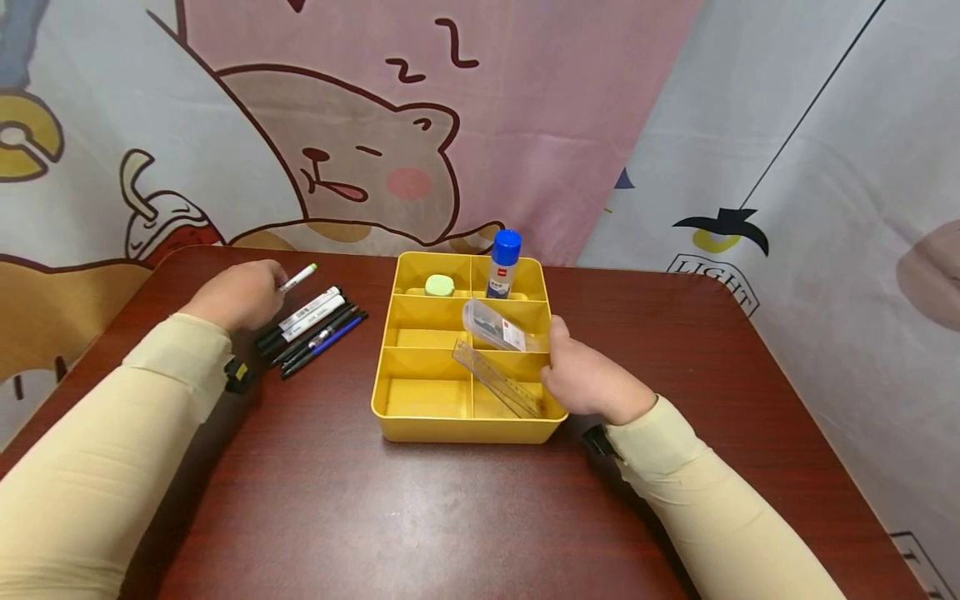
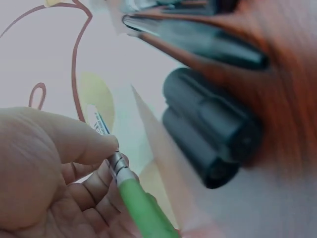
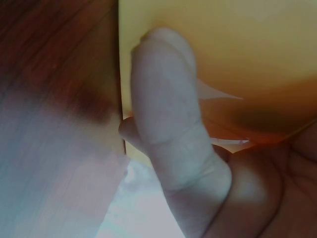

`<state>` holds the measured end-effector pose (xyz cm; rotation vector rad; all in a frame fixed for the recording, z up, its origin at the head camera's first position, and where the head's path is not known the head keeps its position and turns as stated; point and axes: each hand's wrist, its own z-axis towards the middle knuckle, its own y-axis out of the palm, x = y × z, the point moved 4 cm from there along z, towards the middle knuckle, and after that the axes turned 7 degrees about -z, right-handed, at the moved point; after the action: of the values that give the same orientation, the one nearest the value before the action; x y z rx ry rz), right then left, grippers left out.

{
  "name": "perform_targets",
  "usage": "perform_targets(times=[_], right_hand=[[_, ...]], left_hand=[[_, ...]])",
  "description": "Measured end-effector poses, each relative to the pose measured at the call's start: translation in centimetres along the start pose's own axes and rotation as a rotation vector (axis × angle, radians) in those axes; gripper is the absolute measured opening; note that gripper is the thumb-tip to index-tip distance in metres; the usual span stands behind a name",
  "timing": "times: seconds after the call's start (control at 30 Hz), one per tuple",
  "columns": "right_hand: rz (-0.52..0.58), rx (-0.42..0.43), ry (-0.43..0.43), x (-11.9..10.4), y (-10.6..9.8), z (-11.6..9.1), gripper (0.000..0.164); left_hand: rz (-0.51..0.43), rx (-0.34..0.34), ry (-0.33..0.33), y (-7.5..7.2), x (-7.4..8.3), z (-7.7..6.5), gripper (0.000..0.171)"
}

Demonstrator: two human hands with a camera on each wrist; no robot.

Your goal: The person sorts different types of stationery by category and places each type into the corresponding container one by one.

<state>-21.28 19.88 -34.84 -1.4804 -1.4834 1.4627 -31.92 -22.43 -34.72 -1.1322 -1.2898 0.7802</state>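
Observation:
My left hand [image 1: 243, 293] pinches a white marker with a green end [image 1: 301, 277] between thumb and fingers, held above the left part of the table. In the left wrist view the marker's green end [image 2: 144, 206] points down and away from the fingers. Close by lies a group of markers and pens, among them white markers [image 1: 311, 312] with black caps and a blue pen [image 1: 337, 340]. My right hand [image 1: 592, 375] grips the right wall of a yellow divided box [image 1: 465, 430]. In the right wrist view the thumb [image 3: 168, 104] lies along that wall.
In the box sit a pale green lidded item [image 1: 439, 286], an upright glue stick [image 1: 504, 265] with a blue cap, a small clear case [image 1: 495, 325] and a clear ruler [image 1: 495, 379]. A printed cloth [image 1: 570, 100] hangs behind the dark red table [image 1: 450, 525].

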Motion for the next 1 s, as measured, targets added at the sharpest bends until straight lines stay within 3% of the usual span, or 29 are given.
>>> perform_targets(times=[0.5,1.0], right_hand=[[-0.012,0.007,-0.006,0.1,0.0,0.1,0.060],[-0.008,0.007,-0.005,0.1,-0.1,0.1,0.059]], left_hand=[[-0.032,0.066,0.095,-1.3,2.6,-1.2,0.031],[-0.022,0.123,0.211,-2.3,7.0,-2.8,0.021]])
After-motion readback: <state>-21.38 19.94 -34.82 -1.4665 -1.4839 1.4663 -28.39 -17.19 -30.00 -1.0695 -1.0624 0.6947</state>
